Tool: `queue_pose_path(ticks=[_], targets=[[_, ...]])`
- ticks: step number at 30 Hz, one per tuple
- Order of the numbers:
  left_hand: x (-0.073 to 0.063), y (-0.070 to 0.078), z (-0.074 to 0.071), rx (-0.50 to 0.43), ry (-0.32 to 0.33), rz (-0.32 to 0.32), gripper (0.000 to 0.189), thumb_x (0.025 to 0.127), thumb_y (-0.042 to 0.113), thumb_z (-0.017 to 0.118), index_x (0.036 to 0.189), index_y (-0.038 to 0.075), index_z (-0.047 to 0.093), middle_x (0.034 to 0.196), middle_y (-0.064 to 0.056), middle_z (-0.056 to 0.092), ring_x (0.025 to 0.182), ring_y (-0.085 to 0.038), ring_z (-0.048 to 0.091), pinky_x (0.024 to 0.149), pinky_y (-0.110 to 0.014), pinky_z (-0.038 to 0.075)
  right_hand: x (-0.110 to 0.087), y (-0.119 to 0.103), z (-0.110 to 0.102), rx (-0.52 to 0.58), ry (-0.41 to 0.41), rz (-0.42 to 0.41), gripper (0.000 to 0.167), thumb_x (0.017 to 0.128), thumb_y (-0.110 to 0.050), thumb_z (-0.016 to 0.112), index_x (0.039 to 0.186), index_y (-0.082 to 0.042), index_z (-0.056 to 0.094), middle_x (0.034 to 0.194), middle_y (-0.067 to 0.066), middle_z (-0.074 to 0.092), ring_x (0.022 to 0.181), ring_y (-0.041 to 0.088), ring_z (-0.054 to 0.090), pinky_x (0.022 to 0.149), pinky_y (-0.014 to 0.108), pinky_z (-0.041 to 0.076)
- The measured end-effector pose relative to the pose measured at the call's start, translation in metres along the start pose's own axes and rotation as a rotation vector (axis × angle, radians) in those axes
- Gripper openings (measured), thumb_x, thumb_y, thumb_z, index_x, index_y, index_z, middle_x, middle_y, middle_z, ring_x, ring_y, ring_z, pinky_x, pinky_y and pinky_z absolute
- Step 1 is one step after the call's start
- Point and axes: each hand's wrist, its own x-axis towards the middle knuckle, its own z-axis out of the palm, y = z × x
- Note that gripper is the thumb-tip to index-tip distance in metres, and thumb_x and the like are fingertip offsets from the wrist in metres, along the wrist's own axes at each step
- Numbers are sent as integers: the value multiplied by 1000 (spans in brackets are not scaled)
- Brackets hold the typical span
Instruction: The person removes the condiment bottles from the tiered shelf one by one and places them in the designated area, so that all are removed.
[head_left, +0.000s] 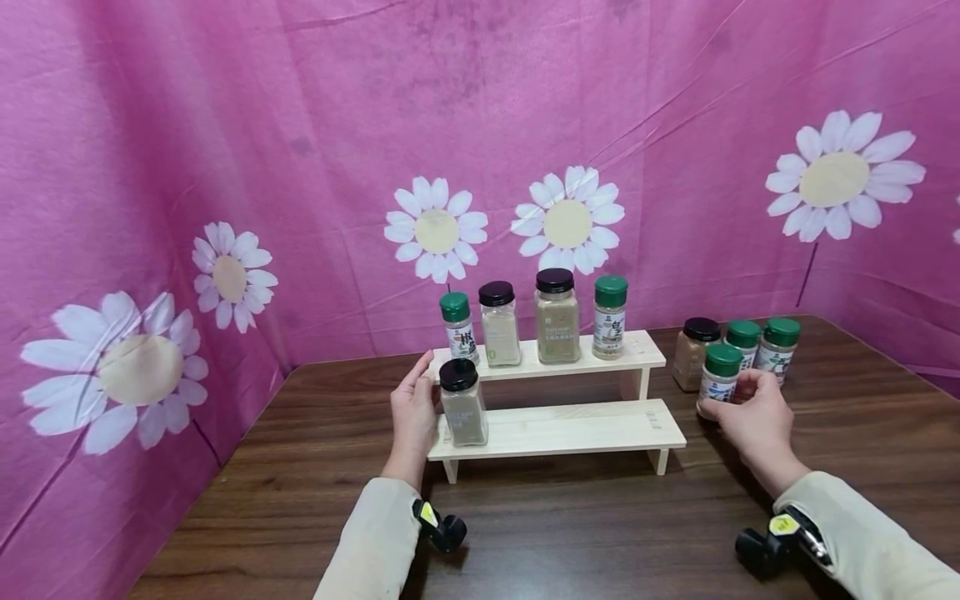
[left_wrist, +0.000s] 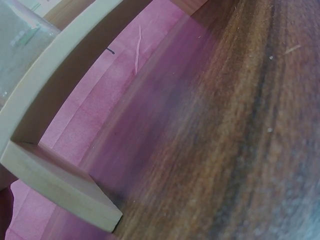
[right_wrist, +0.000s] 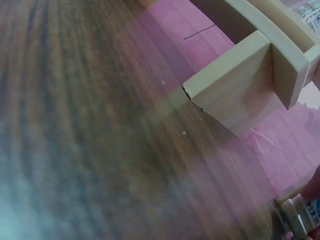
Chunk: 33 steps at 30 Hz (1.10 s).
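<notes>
Left: your left hand (head_left: 411, 418) is at the left end of the two-tier wooden stand (head_left: 581, 428), fingers extended upward beside it; its grip is not closed round anything visible, and contact with the stand cannot be told. Just right of that hand, a black-capped jar (head_left: 465, 413) stands upright on the lower tier.

Upper tier, in order: a green-capped jar (head_left: 461, 335), a jar of pale powder (head_left: 500, 332) with a black cap, a taller black-capped jar (head_left: 557, 325), and a white-labelled jar (head_left: 610, 327) with a green cap. All upright.

Right of the stand, on the bench (head_left: 337, 425): a jar of brown contents (head_left: 692, 362), black cap. In front of it, your right hand (head_left: 757, 423) grips a small green-topped jar (head_left: 720, 377) between thumb and fingers; whether its base touches the bench is unclear. Two more green-capped jars (head_left: 780, 343) stand just behind.
</notes>
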Motion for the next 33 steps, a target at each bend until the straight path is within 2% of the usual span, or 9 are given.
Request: queue_pose_path(ticks=[13,22,25,30,33], targets=[[0,1,2,7,-10,-19,44,85,0,41,127,-2,54,93,-4,66,69,-2,58,63,-17,54,7,7,1,6,-4,21,57,67,-6,75,112,4,42,102,22,54,88,27,47,70,28,34],[0,2,2,0,-20,-7,45,84,-1,40,127,-3,53,82,1,65,66,-1,57,62,-16,53,10,8,3,-2,-32,10,58,69,-6,71,117,6,40,106,26,52,93,32,48,70,30,35],[0,2,1,7,-23,-7,46,83,0,41,127,-3,53,79,2,64,64,-1,56,60,-16,53,11,8,3,-9,-54,14,59,70,-8,70,118,7,38,106,27,51,94,35,47,72,35,36],[1,1,0,9,-15,-15,45,83,-1,40,127,-3,54,85,-1,65,66,-1,57,60,-16,53,10,8,4,-1,-97,36,62,74,-9,68,122,9,34,111,31,46,100,42,44,82,48,37],[1,0,-1,9,-12,-14,46,83,-1,40,127,-2,54,87,-2,66,66,-2,57,60,-16,53,10,7,3,19,-106,39,66,74,-8,69,125,9,31,114,31,44,103,42,43,84,47,37]])
